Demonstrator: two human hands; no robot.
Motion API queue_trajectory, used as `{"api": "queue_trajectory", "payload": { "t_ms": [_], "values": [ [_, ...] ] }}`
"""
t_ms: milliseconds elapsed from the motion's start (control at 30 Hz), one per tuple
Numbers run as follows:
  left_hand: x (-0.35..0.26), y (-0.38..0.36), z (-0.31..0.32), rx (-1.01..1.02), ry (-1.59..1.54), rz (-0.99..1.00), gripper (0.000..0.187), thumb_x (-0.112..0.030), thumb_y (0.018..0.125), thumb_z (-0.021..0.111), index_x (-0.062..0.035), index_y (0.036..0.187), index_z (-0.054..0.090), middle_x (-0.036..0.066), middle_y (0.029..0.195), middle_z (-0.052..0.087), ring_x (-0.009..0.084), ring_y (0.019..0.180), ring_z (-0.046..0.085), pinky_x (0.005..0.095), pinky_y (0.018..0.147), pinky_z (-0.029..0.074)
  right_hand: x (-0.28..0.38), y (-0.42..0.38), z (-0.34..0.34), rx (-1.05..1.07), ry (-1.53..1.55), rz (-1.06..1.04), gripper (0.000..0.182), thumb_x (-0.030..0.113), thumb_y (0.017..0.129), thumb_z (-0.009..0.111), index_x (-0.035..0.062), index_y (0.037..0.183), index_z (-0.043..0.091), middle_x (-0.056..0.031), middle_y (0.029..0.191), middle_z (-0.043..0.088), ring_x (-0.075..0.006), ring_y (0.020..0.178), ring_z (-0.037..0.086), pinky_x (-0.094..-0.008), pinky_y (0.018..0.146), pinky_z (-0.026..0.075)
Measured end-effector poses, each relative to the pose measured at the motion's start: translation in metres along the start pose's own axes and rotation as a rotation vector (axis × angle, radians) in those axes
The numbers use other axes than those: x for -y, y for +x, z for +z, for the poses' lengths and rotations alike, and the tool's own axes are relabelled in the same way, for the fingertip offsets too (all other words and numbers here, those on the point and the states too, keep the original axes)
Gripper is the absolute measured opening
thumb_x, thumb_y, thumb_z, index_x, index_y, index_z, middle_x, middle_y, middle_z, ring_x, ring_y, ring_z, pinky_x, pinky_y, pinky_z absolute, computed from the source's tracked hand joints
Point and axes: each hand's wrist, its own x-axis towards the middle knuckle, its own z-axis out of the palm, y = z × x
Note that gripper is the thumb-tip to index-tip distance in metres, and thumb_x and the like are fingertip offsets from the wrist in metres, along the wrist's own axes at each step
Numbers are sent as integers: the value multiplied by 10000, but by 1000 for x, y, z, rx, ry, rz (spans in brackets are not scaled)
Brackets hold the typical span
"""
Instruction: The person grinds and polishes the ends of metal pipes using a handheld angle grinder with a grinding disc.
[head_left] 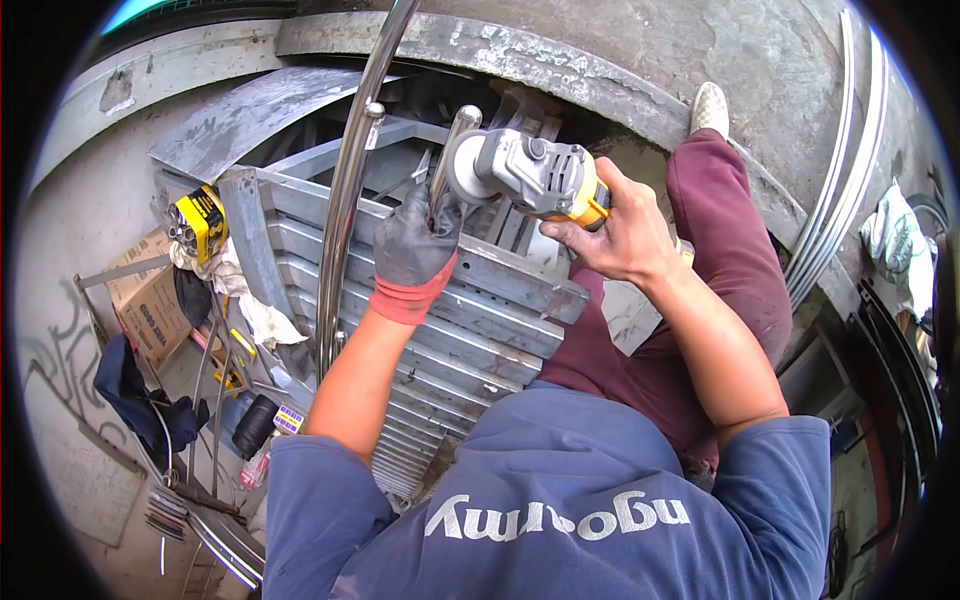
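Observation:
My left hand (417, 240), in a grey and red work glove, is closed around a short polished metal tube (463, 122) whose rounded end points up. My bare right hand (630, 225) grips the yellow and black body of an angle grinder (545, 172). The grinder's pale round disc (468, 167) is right beside the tube, just above my gloved fingers; whether they touch is hard to tell. Beneath both hands lies a slatted grey metal frame (430, 300). A long shiny curved pipe (345, 190) stands to the left of my gloved hand.
Cardboard box (150, 300), yellow and black tool (203, 222), white cloth (268, 322) and black spool (256, 427) are on the left. A sheet of metal (250, 115) leans at the upper left. Long metal tubes (850, 180) lie at the right, near a whitish bag (897, 240).

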Motion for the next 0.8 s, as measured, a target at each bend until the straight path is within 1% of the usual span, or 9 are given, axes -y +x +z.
{"api": "queue_trajectory", "payload": {
  "t_ms": [133, 267, 367, 500, 533, 600, 667, 700, 800],
  "values": [
    [-5, -2, 0, -11, 38, -18, 174, -202, 983, 780, -64, 1039, 690, 168, 691, 684, 408, 627, 699, 500, 577, 545, 5, 3, -2, -67, 75, 24, 574, 354, 840, 966, 26, 1187, 647, -173, 965, 784, -386, 900, 791, -420, 804, 596],
    [-4, -3, 2, -51, 55, 18, 171, -211, 985, 787, -71, 1047, 710, 158, 690, 679, 392, 634, 699, 486, 578, 548, 0, -1, -1, 5, 30, -2, 558, 361, 851, 961, 21, 1179, 665, -181, 1002, 798, -365, 922, 802, -420, 822, 602],
    [-9, -2, 3, -91, 33, 6, 167, -209, 984, 789, -69, 1038, 715, 155, 683, 671, 384, 632, 696, 482, 582, 549, 2, 3, 0, -101, 94, -77, 582, 399, 829, 981, 23, 1097, 625, -214, 928, 784, -422, 876, 795, -445, 756, 611],
    [-12, -2, 1, -73, 84, 3, 170, -204, 977, 799, -63, 1018, 714, 151, 682, 672, 376, 631, 697, 479, 587, 551, 2, 3, -1, -115, 100, -3, 582, 389, 834, 978, 20, 1118, 630, -211, 949, 790, -419, 884, 797, -442, 762, 613],
    [-11, -2, 2, -65, 77, 7, 169, -204, 975, 801, -64, 1014, 715, 150, 680, 671, 374, 628, 695, 479, 585, 549, 1, 3, 1, -125, 127, -56, 583, 396, 836, 976, 19, 1112, 628, -207, 955, 791, -417, 885, 796, -443, 760, 611],
    [-8, -3, 1, -48, 67, 12, 167, -203, 971, 807, -67, 1005, 716, 146, 677, 669, 371, 623, 691, 480, 581, 544, -1, 1, -5, -37, 61, -41, 580, 353, 853, 966, 11, 1197, 647, -189, 996, 799, -356, 939, 808, -412, 821, 608],
    [-11, -4, 2, -48, 54, -31, 177, -198, 979, 803, -83, 1102, 750, 155, 768, 718, 382, 688, 722, 473, 627, 562, 0, 1, -6, -4, 39, -49, 584, 335, 861, 962, 4, 1237, 662, -178, 1015, 804, -304, 954, 814, -391, 847, 605],
    [-12, -5, 2, -50, 47, -51, 201, -196, 982, 801, -91, 1151, 766, 159, 813, 743, 387, 721, 737, 470, 650, 571, 0, 2, -5, -23, 62, -41, 585, 338, 861, 962, 3, 1236, 664, -178, 1013, 804, -303, 951, 813, -391, 846, 605],
    [-13, -6, -1, -7, 68, -71, 201, -190, 991, 788, -94, 1165, 760, 163, 830, 751, 391, 749, 749, 475, 665, 578, 3, 3, -4, -68, 112, 1, 588, 346, 859, 963, -2, 1234, 673, -178, 1006, 802, -300, 937, 809, -388, 846, 604]
  ]
}}
